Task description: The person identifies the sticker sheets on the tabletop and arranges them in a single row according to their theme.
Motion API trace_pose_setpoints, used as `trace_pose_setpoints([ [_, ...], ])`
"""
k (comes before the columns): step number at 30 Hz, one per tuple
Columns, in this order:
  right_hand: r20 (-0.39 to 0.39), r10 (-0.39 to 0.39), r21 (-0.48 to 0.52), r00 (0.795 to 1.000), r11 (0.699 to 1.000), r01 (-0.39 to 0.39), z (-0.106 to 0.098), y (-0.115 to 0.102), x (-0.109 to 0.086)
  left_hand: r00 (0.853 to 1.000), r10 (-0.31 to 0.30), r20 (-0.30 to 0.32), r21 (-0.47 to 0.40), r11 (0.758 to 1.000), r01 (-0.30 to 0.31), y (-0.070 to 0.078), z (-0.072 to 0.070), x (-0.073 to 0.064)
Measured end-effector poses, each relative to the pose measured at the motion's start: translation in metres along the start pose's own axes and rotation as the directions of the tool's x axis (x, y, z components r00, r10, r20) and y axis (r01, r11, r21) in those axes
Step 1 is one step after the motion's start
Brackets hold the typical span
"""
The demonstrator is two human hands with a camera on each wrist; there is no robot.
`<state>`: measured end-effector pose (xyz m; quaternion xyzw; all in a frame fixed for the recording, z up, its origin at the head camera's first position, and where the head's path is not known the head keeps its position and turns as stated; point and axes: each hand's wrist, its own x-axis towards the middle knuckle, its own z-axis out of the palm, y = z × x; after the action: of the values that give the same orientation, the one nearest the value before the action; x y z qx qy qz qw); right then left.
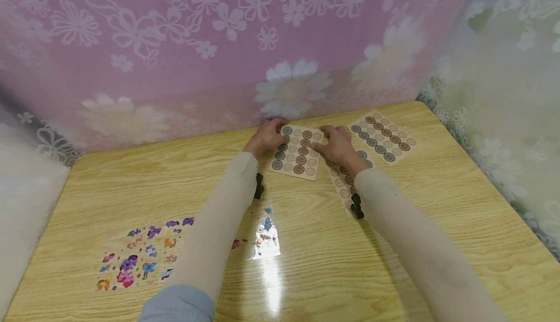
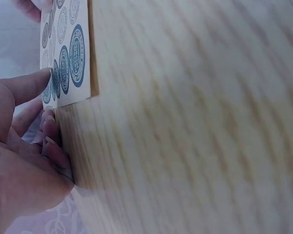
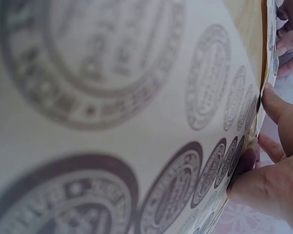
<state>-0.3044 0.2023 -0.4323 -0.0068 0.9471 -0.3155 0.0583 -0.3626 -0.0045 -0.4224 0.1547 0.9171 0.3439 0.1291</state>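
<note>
Both hands are at a beige sheet of round stamp-style stickers near the table's back edge. My left hand pinches its left side, the thumb on the printed face and the other fingers at and below the edge, as the left wrist view shows. At the right side, my right hand holds the same sheet with the thumb over its face. A second round-sticker sheet lies beneath my right hand and wrist, filling much of the right wrist view. The third such sheet lies farther right.
Clear sheets with colourful cartoon pony stickers lie at the front left, partly hidden by my left arm; one shiny corner catches the light. A pink floral cloth hangs behind the wooden table.
</note>
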Motion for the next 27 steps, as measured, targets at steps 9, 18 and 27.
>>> trace_pose_setpoints([
  [9, 0.007, -0.004, 0.012, 1.0, 1.0, 0.004, 0.001, -0.001, 0.001, 1.0, -0.02, -0.012, -0.139, 0.99, 0.018, -0.005, 0.0, -0.003],
  [18, -0.012, -0.009, 0.014, 1.0, 1.0, 0.009, 0.002, -0.003, 0.001, 0.999, -0.023, -0.024, -0.291, 0.957, 0.015, -0.011, 0.002, -0.006],
  [27, -0.016, -0.038, -0.031, 0.999, 0.999, 0.037, -0.001, -0.006, 0.003, 0.996, -0.012, -0.09, -0.415, 0.909, -0.027, -0.017, 0.003, -0.008],
])
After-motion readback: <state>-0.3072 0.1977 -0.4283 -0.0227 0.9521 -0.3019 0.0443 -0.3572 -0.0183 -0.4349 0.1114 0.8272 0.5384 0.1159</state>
